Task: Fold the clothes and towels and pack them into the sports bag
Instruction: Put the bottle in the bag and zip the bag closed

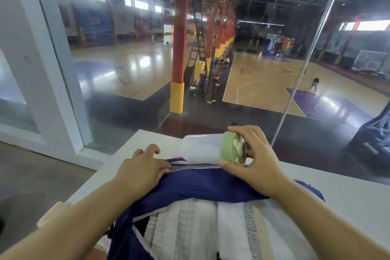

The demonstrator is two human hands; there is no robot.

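Observation:
A navy blue sports bag point(190, 188) lies open on a white ledge point(348, 196) in front of me. Folded white towels point(202, 230) show inside its opening. My left hand point(139, 171) presses on the bag's far left rim, fingers curled on the fabric. My right hand point(253, 160) grips a clear plastic bottle with a green lid point(202, 150) by its lid end. The bottle lies on its side above the bag's far edge, its base pointing left.
The white ledge runs along a large glass window point(147, 69) that overlooks basketball courts with people far below. A white window frame point(52, 69) stands at the left. A pale object point(52, 213) sticks out at the ledge's left edge.

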